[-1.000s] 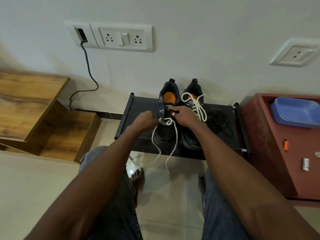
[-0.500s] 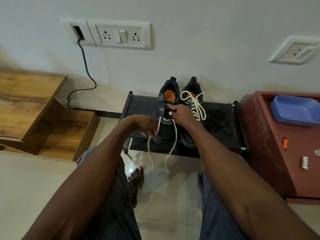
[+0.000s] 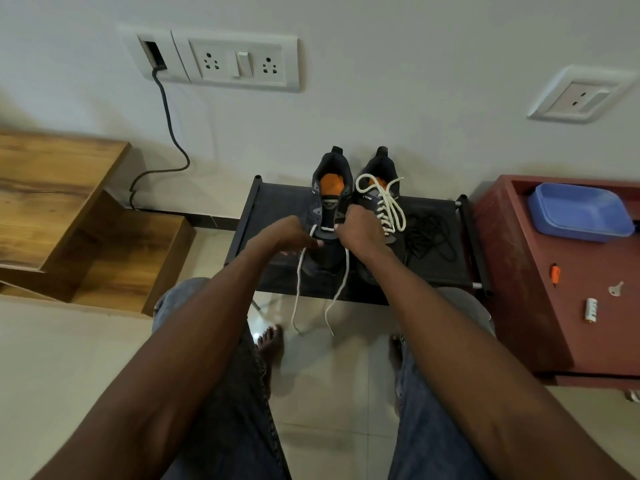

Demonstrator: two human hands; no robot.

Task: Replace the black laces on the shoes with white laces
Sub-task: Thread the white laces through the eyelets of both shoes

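Two dark navy sneakers with orange insoles stand side by side on a low black fabric-topped rack (image 3: 277, 206), their long axes running from 6 to 12 o'clock, heels toward the wall at 12 and toes toward the person. The right-hand sneaker (image 3: 375, 188) is fully threaded with one white lace (image 3: 388, 206), tied at the top. The left-hand sneaker (image 3: 327, 202) carries a second white lace (image 3: 346, 271) through its lowest eyelets only; its two loose ends hang off the rack's front edge toward 6 o'clock. The left hand (image 3: 291, 233) pinches this lace at the sneaker's left side. The right hand (image 3: 360, 230) has its fingers curled round the sneaker's right eyelet flap. One tangle of black laces (image 3: 429, 233) lies on the rack at 3 o'clock of the shoes.
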